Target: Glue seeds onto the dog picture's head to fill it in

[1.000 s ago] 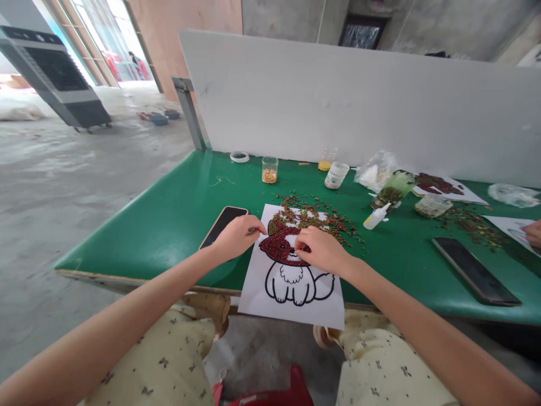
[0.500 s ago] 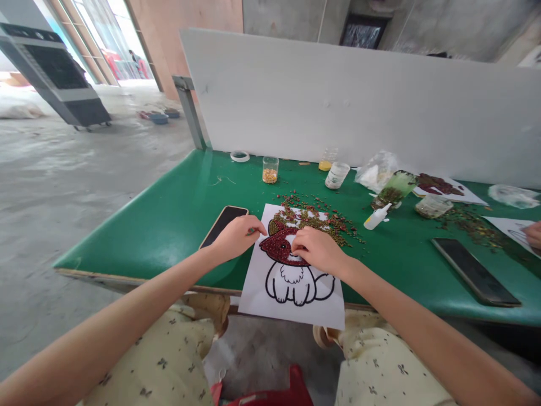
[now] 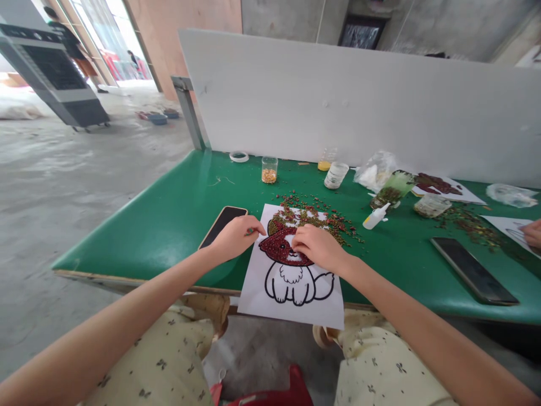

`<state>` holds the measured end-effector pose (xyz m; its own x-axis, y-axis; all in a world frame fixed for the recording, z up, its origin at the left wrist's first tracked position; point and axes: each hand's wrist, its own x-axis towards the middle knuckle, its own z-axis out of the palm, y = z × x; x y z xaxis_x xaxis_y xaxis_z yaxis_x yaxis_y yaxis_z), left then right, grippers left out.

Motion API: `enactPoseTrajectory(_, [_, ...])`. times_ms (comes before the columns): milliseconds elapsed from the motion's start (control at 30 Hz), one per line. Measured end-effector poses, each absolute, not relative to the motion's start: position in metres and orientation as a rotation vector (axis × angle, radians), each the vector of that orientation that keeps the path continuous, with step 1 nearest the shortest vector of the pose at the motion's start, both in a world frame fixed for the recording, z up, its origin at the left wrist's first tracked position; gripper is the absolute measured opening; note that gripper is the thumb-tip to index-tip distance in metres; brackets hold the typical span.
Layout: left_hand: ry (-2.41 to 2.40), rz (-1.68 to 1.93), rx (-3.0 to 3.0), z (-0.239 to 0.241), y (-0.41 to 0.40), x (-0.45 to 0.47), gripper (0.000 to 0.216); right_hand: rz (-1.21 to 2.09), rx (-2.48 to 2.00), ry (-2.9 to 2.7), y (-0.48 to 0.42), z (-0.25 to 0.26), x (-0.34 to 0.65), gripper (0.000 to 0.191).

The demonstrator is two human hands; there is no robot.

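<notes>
A white sheet [image 3: 291, 307] with a black-outlined cartoon animal lies at the near edge of the green table [image 3: 169, 220]. The animal's head [image 3: 276, 248] is filled with dark red beans. My left hand [image 3: 236, 237] rests curled at the sheet's left edge, its fingers pinched on a few small green and red beans. My right hand [image 3: 316, 247] lies on the animal's head, fingertips pinched together at the white face patch; what they hold is too small to make out. Loose red and green beans [image 3: 321, 217] are heaped over the sheet's top edge.
A phone [image 3: 223, 224] lies left of the sheet, another phone [image 3: 473, 270] at the right. A glue bottle [image 3: 375, 216], small cups [image 3: 269, 169], a jar [image 3: 336, 175], bags and other sheets sit behind. Another person's hand [image 3: 533, 233] shows at the far right. A white panel [image 3: 359, 101] backs the table.
My right hand has shifted slightly up and left over the animal's face. My left hand has stayed in place. A person has appeared by the far doorway.
</notes>
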<state>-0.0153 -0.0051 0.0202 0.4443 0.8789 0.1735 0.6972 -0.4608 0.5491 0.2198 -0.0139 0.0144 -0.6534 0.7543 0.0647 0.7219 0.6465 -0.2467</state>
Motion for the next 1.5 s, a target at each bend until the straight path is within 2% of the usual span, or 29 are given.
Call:
enactPoseTrajectory(367, [1.350, 0.606, 2.316, 0.019, -0.004, -0.018, 0.026, 0.288, -1.147, -2.735, -0.010, 0.015, 0.222, 0.010])
enactPoseTrajectory(600, [1.373, 0.587, 2.386, 0.018, 0.000, -0.019, 0.030, 0.250, -1.297, -2.531, -0.001, 0.026, 0.237, 0.025])
enactPoseTrajectory(767, [1.394, 0.585, 2.560, 0.012, 0.011, -0.011, 0.037, 0.208, -1.464, -2.518, -0.014, 0.028, 0.235, 0.007])
enactPoseTrajectory(900, [1.447, 0.583, 2.636, 0.008, 0.018, -0.004, 0.036, 0.089, -1.507, -2.427, -0.031, 0.025, 0.227, 0.013])
enactPoseTrajectory(1067, [1.641, 0.630, 2.599, 0.008, 0.022, 0.001, 0.032, -0.021, -1.428, -2.252, -0.040, 0.014, 0.219, 0.036])
enactPoseTrajectory(1267, [1.896, 0.683, 2.413, 0.021, -0.001, -0.004, 0.034, 0.050, -1.368, -2.240, -0.041, 0.009, 0.217, 0.009])
enactPoseTrajectory(1500, [2.038, 0.916, 2.221, 0.017, -0.038, -0.007, 0.030, 0.070, -1.298, -2.347, -0.035, -0.003, 0.223, 0.006])
